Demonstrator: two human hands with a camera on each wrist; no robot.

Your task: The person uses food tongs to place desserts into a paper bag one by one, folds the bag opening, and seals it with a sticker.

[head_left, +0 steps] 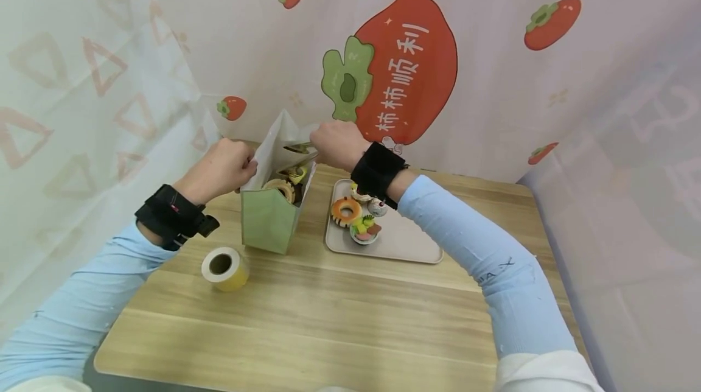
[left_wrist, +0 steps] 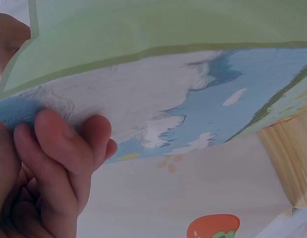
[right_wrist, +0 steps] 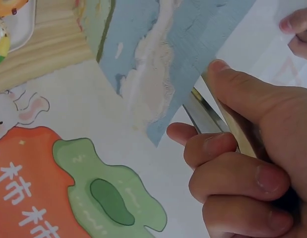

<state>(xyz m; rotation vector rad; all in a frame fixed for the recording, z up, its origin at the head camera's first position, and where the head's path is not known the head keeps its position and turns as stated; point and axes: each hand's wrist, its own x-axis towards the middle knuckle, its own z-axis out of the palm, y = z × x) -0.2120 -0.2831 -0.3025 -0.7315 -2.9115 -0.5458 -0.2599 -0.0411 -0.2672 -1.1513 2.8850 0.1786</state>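
A light green paper bag (head_left: 268, 218) with a painted blue-and-white side (left_wrist: 158, 99) stands upright at the left of the table, its top gaping. My left hand (head_left: 221, 167) grips its left edge, fingertips against the painted face in the left wrist view. Over the mouth, my right hand (head_left: 341, 143) holds gold-coloured metal tongs (right_wrist: 205, 111), whose ends reach down inside the bag. A brown ring-shaped pastry (head_left: 280, 188) and a yellow-topped piece (head_left: 297, 174) show in the opening. The tips of the tongs are hidden.
A tray (head_left: 408, 240) right of the bag bears a doughnut (head_left: 345, 212), a topped cup dessert (head_left: 364, 231) and other sweets, partly behind my right wrist. A roll of yellow tape or labels (head_left: 226, 270) stands in front of the bag. Printed curtains surround the wooden table (head_left: 328, 325).
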